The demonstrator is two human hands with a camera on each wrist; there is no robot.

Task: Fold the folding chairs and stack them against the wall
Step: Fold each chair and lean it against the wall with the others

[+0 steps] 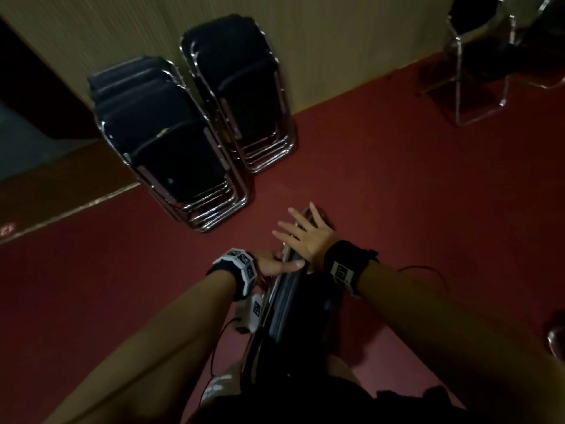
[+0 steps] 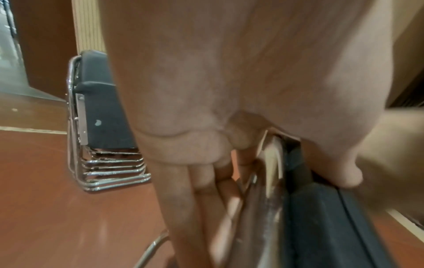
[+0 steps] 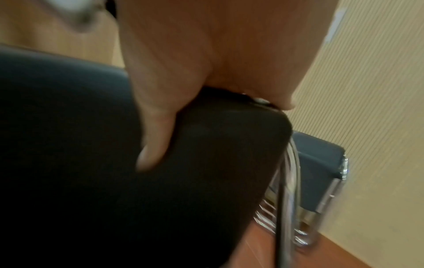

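A folded chair [image 1: 293, 313] with a black cushion and chrome frame stands on edge on the red floor right in front of me. My left hand [image 1: 270, 264] grips its top left frame tube, fingers running down the chrome tube [image 2: 263, 226] and thumb lying over the cushion [image 2: 321, 217]. My right hand [image 1: 305, 237] rests flat on the chair's top edge with its fingers spread straight; in the right wrist view its thumb [image 3: 153, 141] lies down the black cushion [image 3: 114, 181]. Two stacks of folded chairs [image 1: 165, 142] [image 1: 241, 87] lean against the beige wall [image 1: 336, 41] ahead.
An unfolded chair [image 1: 480, 56] stands at the far right by the wall. A dark doorway [image 1: 30, 87] opens at the left, beside the left stack [image 2: 103, 117]. Red floor [image 1: 397, 194] lies between me and the stacks. A chrome part [image 1: 556, 341] shows at the right edge.
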